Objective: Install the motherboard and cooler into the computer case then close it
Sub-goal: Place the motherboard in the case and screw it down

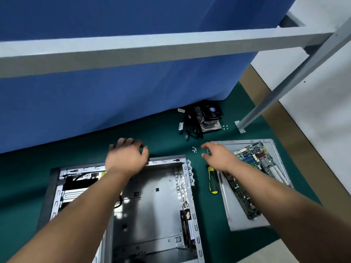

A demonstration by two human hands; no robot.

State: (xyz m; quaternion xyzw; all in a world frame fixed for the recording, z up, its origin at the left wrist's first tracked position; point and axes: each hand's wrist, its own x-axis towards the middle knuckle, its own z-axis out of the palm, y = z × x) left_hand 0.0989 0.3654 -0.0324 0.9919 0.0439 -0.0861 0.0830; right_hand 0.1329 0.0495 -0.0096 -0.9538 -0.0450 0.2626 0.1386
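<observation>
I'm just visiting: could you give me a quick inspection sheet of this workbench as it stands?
Surface: green mat.
Job's things: open case, empty inside; motherboard on side panel; cooler at the back.
Clutter: screwdriver; loose screws.
Hands: left hand over case edge; right hand over screwdriver; both hold nothing.
Cables: black bundle beside cooler.
Surroundings: blue cloth, grey frame.

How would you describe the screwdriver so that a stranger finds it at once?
Start at the open case on the green mat. Just right of it, between the case and the grey panel holding the motherboard, lies the screwdriver. Its yellow-and-green handle is the only brightly coloured thing there.
</observation>
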